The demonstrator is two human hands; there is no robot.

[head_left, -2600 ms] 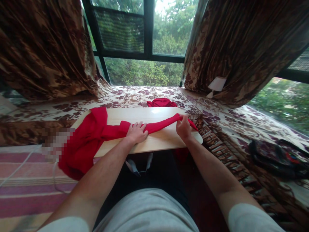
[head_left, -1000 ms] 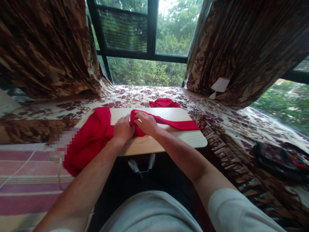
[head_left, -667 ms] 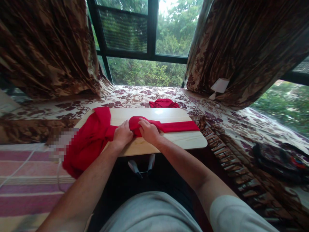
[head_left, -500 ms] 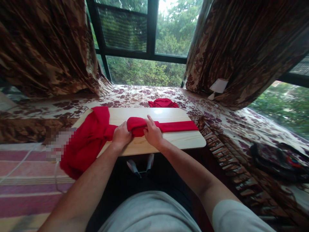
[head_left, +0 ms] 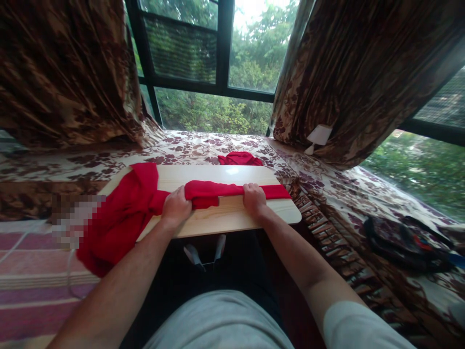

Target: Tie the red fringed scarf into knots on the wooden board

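Observation:
A red garment lies across a small light wooden table. Its bulk hangs over the table's left edge, and a long folded strip of it runs to the right. My left hand is closed on the cloth where the strip meets the bulk. My right hand rests on the strip near its right end, fingers curled over the cloth. Between the hands the strip lies flat and doubled.
A second red cloth lies just behind the table on the floral bedspread. Brown floral curtains frame a window. A small white lamp stands at the right. A dark bag lies at right, a striped mat at left.
The strip's free end was folded over toward the left hand. My right hand has since slid rightward along the doubled strip to near its right end. The left hand stays put.

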